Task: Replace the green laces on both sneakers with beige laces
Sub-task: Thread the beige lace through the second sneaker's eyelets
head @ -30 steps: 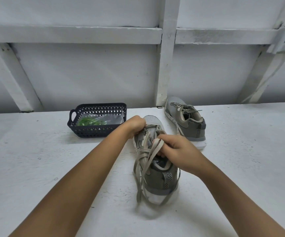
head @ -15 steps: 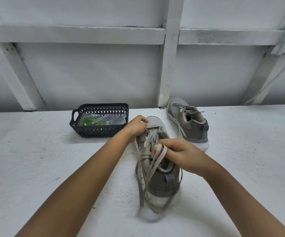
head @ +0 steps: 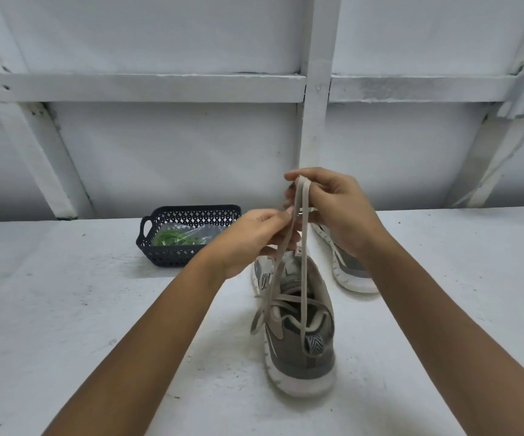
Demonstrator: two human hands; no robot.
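Hands are close together above the near sneaker (head: 298, 357), which stands on the white table (head: 66, 325) with its heel toward the person. The right hand (head: 333, 212) pinches the top of a long loop of beige lace (head: 303, 185) rising from that sneaker. The left hand (head: 251, 237), just below, pinches one strand of it. They may be touching, though I can't quite tell from here. Behind the near sneaker to the right lies the second sneaker (head: 352, 272), partly hidden by the right wrist. Behind it to the left, a dark basket (head: 172, 258) holds green laces (head: 172, 237) in a clear bag.
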